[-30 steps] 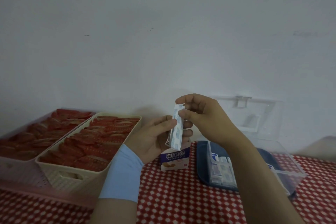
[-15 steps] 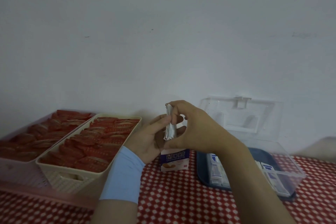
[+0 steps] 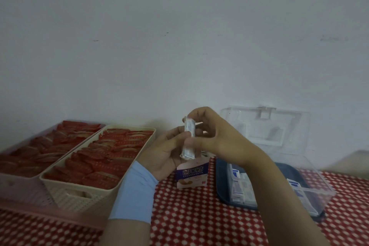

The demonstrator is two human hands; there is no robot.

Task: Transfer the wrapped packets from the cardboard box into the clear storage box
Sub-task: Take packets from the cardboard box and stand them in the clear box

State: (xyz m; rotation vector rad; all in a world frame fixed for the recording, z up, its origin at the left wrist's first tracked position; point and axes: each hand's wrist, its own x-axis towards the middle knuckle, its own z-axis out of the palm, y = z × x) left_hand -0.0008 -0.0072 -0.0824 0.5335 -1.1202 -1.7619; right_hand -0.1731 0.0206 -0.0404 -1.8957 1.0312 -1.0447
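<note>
A stack of white wrapped packets [image 3: 188, 140] stands upright in the air between my hands. My left hand [image 3: 165, 152] holds its lower part from the left, thumb across it. My right hand [image 3: 215, 136] pinches the top of the stack with thumb and fingers. Just below stands the small purple-and-white cardboard box [image 3: 192, 174], its top flap open. To the right sits the clear storage box [image 3: 317, 183] on a blue base, lid up against the wall, with several wrapped packets [image 3: 238, 189] inside; my right forearm hides part of it.
Two trays, one cream [image 3: 79, 191] and one pink [image 3: 18, 185], filled with red wrapped items, stand at the left. A red-and-white checked cloth [image 3: 199, 217] covers the table. A plain white wall rises right behind everything.
The packet stack has turned from tilted to upright and stayed between my hands. My right hand shifted its grasp to the stack's top; my left thumb closed across it.
</note>
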